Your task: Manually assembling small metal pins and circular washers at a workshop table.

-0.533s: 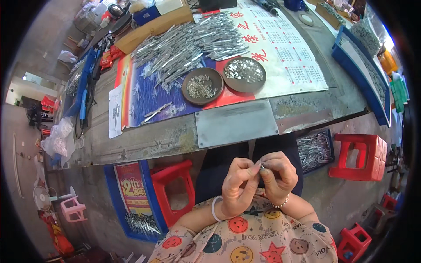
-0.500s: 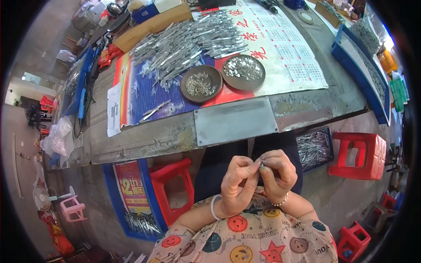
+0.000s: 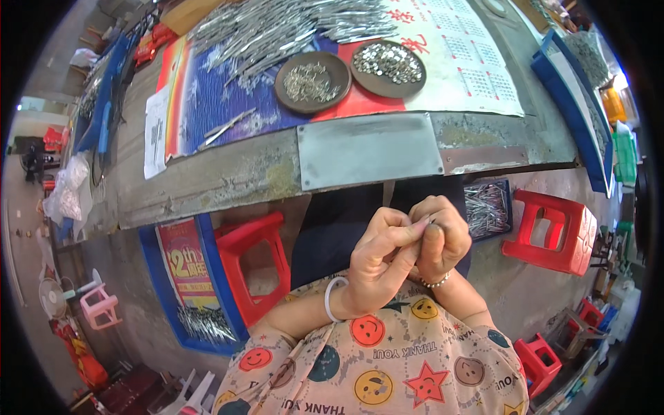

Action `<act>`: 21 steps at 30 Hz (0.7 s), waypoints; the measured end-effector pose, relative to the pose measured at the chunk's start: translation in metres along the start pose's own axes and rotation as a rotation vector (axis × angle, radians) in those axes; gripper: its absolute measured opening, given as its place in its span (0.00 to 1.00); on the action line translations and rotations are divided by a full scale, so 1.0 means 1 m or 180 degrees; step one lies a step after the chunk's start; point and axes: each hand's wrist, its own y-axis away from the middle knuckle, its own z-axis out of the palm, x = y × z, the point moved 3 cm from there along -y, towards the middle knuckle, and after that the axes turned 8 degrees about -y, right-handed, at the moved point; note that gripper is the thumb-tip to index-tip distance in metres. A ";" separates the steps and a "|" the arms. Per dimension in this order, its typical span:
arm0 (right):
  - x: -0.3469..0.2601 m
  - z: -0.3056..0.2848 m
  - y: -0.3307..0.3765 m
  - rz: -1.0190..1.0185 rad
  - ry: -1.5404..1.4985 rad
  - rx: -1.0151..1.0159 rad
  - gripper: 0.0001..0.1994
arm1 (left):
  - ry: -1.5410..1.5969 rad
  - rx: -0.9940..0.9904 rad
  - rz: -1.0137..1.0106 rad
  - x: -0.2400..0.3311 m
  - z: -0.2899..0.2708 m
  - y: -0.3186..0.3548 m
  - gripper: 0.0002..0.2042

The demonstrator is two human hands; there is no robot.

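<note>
A: What are the hands doing?

B: A worker in a patterned shirt (image 3: 408, 346) brings the left hand (image 3: 384, 256) and right hand (image 3: 445, 232) together above the lap, thumbs and forefingers closed in a pinch, fingertips meeting.

A: On what?

B: On a small piece (image 3: 431, 219) at the point where the fingertips join, so covered that its kind cannot be told.

A: And on the wrists?

B: A white band (image 3: 330, 299) circles the left; a beaded bracelet (image 3: 437, 281) circles the right.

A: What lies in front of them?

B: A worn table (image 3: 235, 169), with a grey plate (image 3: 370, 152) fixed at its near edge. Beyond the plate, two round brown dishes sit side by side on a printed sheet (image 3: 443, 97): the left dish (image 3: 311, 107) holds thin silvery bits, the right dish (image 3: 391, 90) shiny discs.

A: And behind the dishes?

B: A broad pile (image 3: 290, 31) of slim metal strips, spread across the sheet. Two loose strips (image 3: 226, 128) lie apart from it, left of the dishes.

A: Below the table?

B: A blue tray (image 3: 225, 277) stands on the person's left, strips at its near end, beside a red stool (image 3: 250, 233). On the right, a dark bin (image 3: 510, 207) holds more strips, near a second red stool (image 3: 579, 238).
</note>
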 end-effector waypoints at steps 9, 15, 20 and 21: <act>0.008 0.000 0.001 0.0265 -0.0022 -0.0225 0.19 | 0.0045 -0.0023 0.0221 -0.004 -0.003 -0.002 0.13; 0.009 0.002 0.000 0.0015 0.0079 -0.0090 0.22 | 0.0127 -0.0054 0.0201 -0.005 -0.004 -0.001 0.13; 0.009 0.009 0.004 0.0080 0.0550 -0.0442 0.25 | 0.0083 -0.0070 0.0246 -0.007 -0.011 -0.003 0.15; 0.009 0.012 0.005 0.0070 0.0612 -0.0531 0.24 | 0.0009 -0.0012 0.0302 -0.007 -0.013 -0.004 0.15</act>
